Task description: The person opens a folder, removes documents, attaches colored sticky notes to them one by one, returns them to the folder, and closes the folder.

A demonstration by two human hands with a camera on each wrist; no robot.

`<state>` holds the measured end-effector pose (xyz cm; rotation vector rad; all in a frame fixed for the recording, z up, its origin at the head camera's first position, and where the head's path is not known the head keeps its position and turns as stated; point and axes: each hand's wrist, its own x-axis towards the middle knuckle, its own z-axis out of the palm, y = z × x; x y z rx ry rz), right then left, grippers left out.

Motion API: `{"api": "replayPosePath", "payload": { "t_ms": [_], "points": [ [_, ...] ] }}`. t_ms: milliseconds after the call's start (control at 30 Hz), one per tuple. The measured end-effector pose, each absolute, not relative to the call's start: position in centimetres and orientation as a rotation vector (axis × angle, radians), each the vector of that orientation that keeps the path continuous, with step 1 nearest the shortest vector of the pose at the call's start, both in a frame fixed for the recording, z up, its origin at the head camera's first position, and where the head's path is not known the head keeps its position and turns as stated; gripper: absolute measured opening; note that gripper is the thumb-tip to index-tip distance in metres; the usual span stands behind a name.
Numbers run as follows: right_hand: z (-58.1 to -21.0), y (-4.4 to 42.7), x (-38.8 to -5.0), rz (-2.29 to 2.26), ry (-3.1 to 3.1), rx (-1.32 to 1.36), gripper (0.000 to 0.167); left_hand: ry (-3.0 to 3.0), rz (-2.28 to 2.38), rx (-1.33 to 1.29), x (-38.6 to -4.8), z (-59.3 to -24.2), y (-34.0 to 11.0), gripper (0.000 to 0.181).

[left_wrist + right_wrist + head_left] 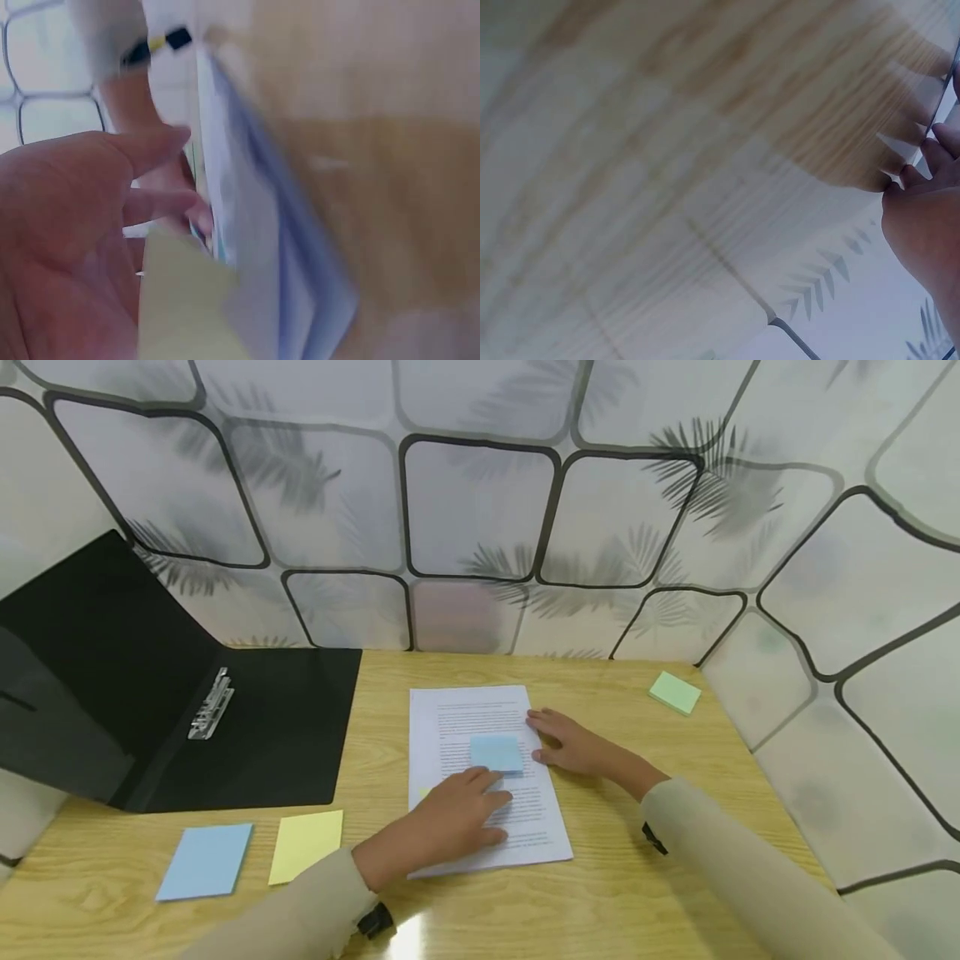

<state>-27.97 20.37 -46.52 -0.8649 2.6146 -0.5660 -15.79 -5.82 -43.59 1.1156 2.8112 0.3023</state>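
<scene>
A sheaf of printed paper (528,814) lies on the table, with a light blue sticky note (497,752) on its text. My left hand (453,822) reaches over the sheets, its fingertips at the note's lower edge, the thumb held apart. Partly hidden beneath that hand is a yellow sticky note (187,307) on the paper, seen in the left wrist view. At the paper's right edge rests my right hand (576,747), fingers spread and relaxed; the right wrist view shows only part of this hand (930,217).
An open black clip folder (285,727) with a metal clip (212,703) lies at the left. A blue note pad (205,862) and a yellow note pad (306,845) lie in front of it. A green note pad (675,692) is at the back right. A patterned wall (480,510) borders the table.
</scene>
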Motion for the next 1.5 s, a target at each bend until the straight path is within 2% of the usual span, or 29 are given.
{"api": "replayPosePath", "payload": {
  "t_ms": [100,267,400,533,633,767,1067,1167,1367,1500],
  "points": [
    [-46.7,20.7,-27.9,-0.577,2.623,-0.86,0.071,2.745,0.216,1.124,-14.3,-43.5,-5.2,0.061],
    [-47.1,21.0,-27.8,-0.584,2.637,-0.872,0.07,2.714,0.16,1.084,-13.4,-43.7,-5.0,0.064],
    [-47.1,20.9,-27.7,-0.603,2.636,-0.88,0.07,2.713,0.222,1.117,-13.5,-44.0,-5.2,0.056],
    [-47.0,20.9,-27.7,-0.64,2.627,-0.859,0.07,2.664,0.429,1.122,-14.0,-44.6,-5.7,0.041],
    [-46.9,20.9,-27.7,-0.678,2.613,-0.823,0.071,2.584,0.678,1.007,-14.3,-44.9,-6.3,0.032],
    [-46.8,21.0,-27.8,-0.72,2.596,-0.768,0.072,2.516,0.956,0.836,-14.4,-45.1,-7.2,0.031],
    [-46.6,21.4,-27.9,-0.837,2.549,-0.775,0.059,2.382,1.466,0.523,-14.6,-45.9,-8.8,0.026],
    [-46.6,21.6,-27.9,-0.825,2.515,-0.785,0.065,2.34,1.57,0.433,-14.6,-46.2,-9.2,0.026],
    [-46.7,21.6,-28.0,-0.78,2.492,-0.805,0.092,2.228,1.731,0.336,-14.6,-46.5,-9.8,0.025],
    [-47.0,21.3,-27.9,-0.759,2.507,-0.802,0.098,2.212,1.773,0.3,-14.3,-46.4,-9.9,0.024]
  ]
}}
